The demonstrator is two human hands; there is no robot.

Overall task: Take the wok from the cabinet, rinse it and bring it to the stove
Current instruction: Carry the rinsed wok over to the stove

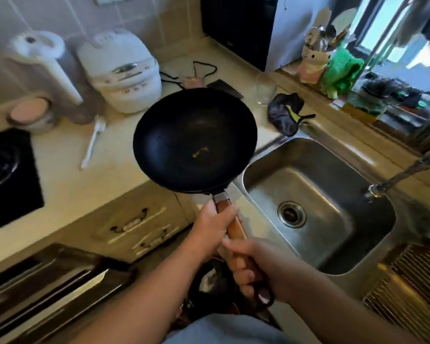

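A black wok (194, 140) with a wooden handle (235, 228) hangs level above the counter, just left of the steel sink (338, 254). A small orange speck lies on its inner bottom. My left hand (212, 225) grips the handle close to the wok's metal collar. My right hand (251, 266) grips the handle's lower end near its black hanging loop. The black stove (8, 175) lies at the far left edge of the counter. The faucet (392, 180) reaches in from the right over the sink, with no water running.
A white rice cooker (124, 70), a paper towel roll (45, 63) and a pink-lidded pot (30, 114) stand at the back left. A white spatula (92, 142), a glass (265, 88) and a dark cloth (284, 112) lie on the counter. A dish rack (412, 291) sits lower right.
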